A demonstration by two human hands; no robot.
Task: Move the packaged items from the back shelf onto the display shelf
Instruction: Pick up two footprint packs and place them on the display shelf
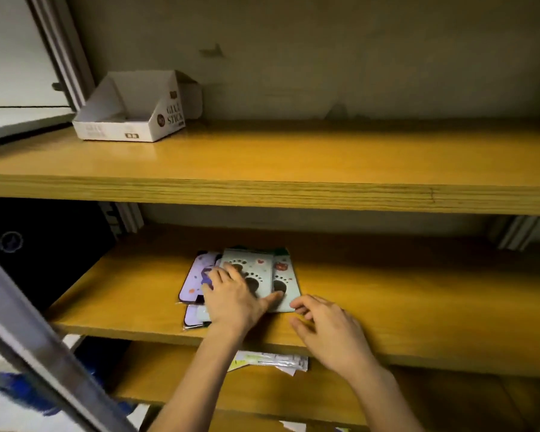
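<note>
Bare hands (231,299) flat on glossy packets (256,275), grained wooden shelf (418,291)

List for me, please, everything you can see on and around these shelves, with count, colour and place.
Wooden shelves: at least three, yellow-brown, stacked across the view.
Cardboard display box: one, white, printed "GLUE STICK", looks empty, top shelf at left.
Packaged items: a small overlapping pile, exact count unclear, pale green with dark paw prints and lilac, lying flat on the middle shelf.
Plastic packets: a few, whitish, on the lower shelf, mostly hidden.
Dark object: one, black, left of the middle shelf.
Left hand: flat on the pile.
Right hand: open, at the pile's near right corner.
</note>
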